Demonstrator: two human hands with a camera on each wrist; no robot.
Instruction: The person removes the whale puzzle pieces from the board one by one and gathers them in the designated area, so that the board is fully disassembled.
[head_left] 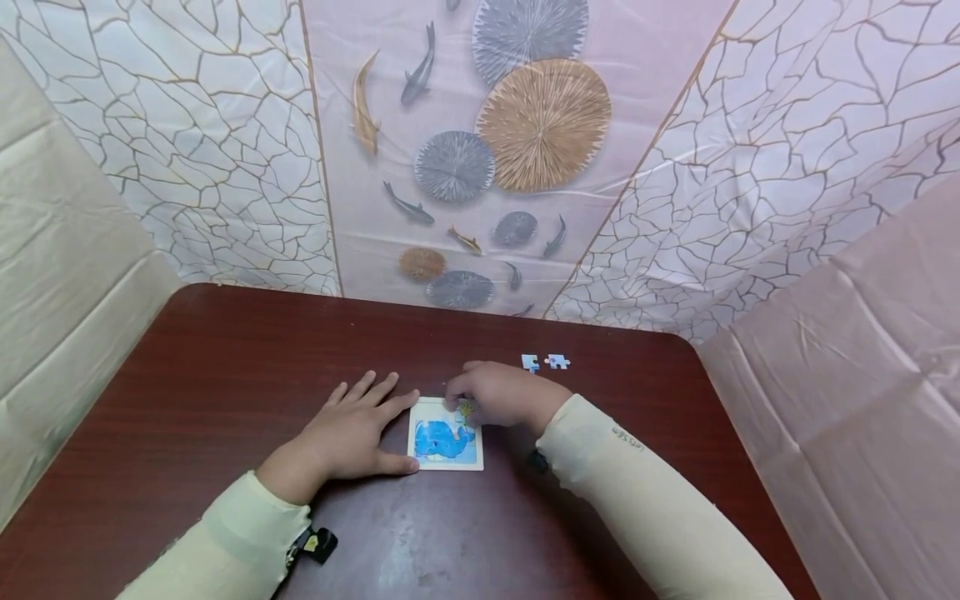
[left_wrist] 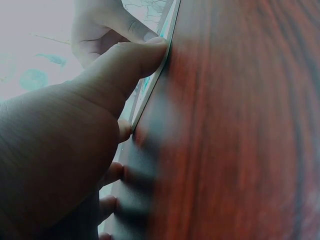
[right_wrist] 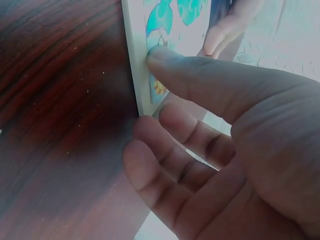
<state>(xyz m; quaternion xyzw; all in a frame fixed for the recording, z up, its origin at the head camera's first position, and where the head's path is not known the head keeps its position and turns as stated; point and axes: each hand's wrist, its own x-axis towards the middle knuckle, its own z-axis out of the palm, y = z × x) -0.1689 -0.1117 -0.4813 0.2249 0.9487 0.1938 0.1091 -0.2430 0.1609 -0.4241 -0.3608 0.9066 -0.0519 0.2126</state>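
Note:
A small square puzzle board (head_left: 446, 467) with a pale frame and a blue whale picture lies on the table. My left hand (head_left: 348, 437) rests beside it with fingers spread; its index fingertip and thumb touch the board's left edge. In the left wrist view the left thumb (left_wrist: 145, 57) lies along the frame. Over the board's top right corner is my right hand (head_left: 502, 396). The right thumb (right_wrist: 185, 72) presses on the picture near a puzzle piece with a yellow sun (right_wrist: 159, 88), while the other fingers bend loosely beside the frame's corner.
Two loose puzzle pieces, one pale blue (head_left: 530, 362) and one with knobs (head_left: 557, 362), lie beyond the right hand. The dark red-brown table (head_left: 247, 358) ends at a patterned cloth (head_left: 382, 250) behind, with plain cloth walls at both sides.

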